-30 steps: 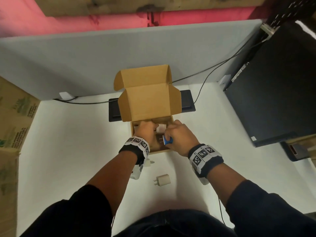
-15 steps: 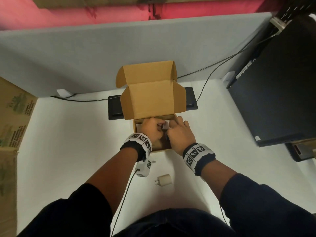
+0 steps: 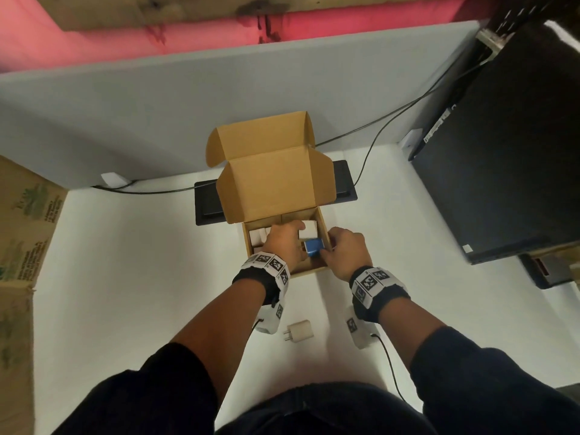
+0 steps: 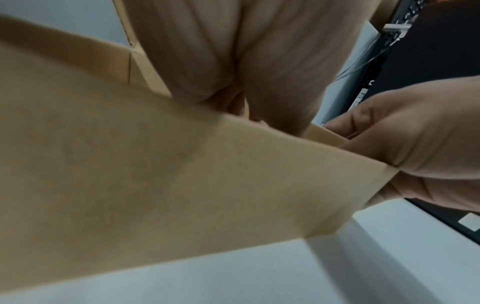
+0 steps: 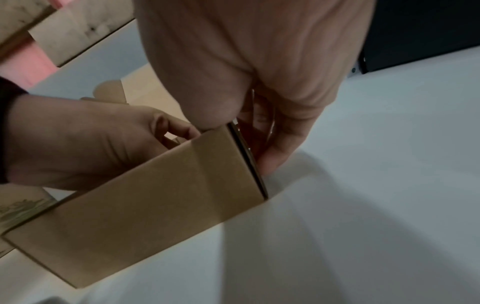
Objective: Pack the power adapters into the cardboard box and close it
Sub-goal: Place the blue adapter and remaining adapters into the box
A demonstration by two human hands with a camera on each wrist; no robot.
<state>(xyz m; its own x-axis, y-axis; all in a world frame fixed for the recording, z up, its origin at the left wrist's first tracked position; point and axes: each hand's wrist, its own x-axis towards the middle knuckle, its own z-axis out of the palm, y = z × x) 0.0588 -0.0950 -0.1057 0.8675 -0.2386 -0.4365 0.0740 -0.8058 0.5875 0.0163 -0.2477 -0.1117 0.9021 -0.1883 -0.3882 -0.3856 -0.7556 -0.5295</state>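
Cardboard box [image 3: 314, 271] sitting at table centre, lid standing open at 12 o'clock, white adapters [image 3: 309, 228] already lying inside.

Left hand [image 3: 284, 243] reaching into box; whether fingers are gripping anything, cannot tell.

Blue adapter [image 3: 314, 247] sitting at box's 3 o'clock side, right hand [image 3: 346, 251] pinching its near corner.

Spare white adapter [image 3: 300, 331] lying at 6 o'clock, well apart from box.

Adapters probably handling light, rigid, smooth; pinching flat sides, avoiding prongs, likely safest.
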